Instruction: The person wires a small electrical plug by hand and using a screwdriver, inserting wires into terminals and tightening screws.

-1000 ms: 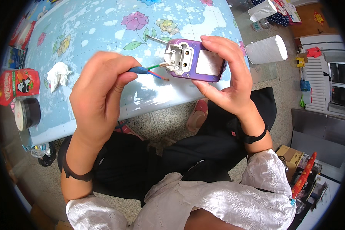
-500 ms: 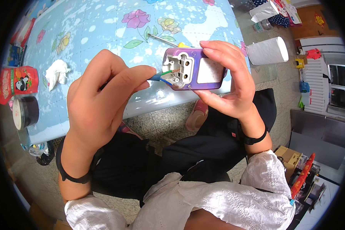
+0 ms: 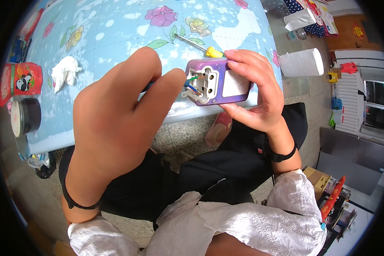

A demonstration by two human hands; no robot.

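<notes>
A pale blue, flower-printed worktop (image 3: 115,38) is spreading out below, a yellow-handled screwdriver (image 3: 213,52) lying on it. Over its near edge, a purple casing (image 3: 221,83) is showing a white label (image 3: 235,84) and an exposed white cavity (image 3: 216,81). The right hand's (image 3: 260,89) grip is clasping the casing — the left hand's (image 3: 119,111) is pinching a blue cable (image 3: 186,83), its green and blue wires (image 3: 193,88) ending in bare copper at the cavity.
</notes>
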